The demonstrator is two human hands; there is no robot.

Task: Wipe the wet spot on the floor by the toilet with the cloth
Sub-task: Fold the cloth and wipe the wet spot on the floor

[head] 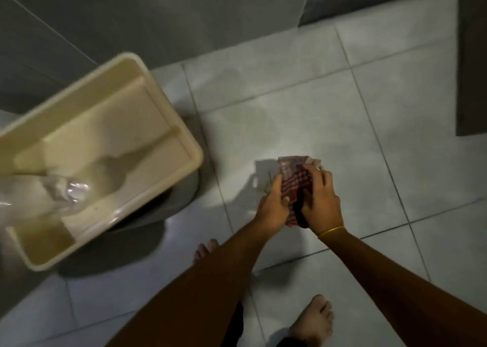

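Note:
A red and white checked cloth (293, 182) is bunched between both hands, held above the pale floor tiles. My left hand (272, 205) grips its left side and my right hand (320, 201), with a yellow band at the wrist, grips its right side. The cream toilet tank lid (105, 146) fills the left of the view, with the dark toilet base (181, 199) under it. A faint darker wet patch (253, 109) shows on the tiles to the right of the toilet, beyond the hands.
A clear plastic bottle (66, 194) lies on the tank lid. My bare feet (315, 320) stand on the tiles near the bottom. Grey walls rise at the back, and a dark door frame (471, 57) stands at the right.

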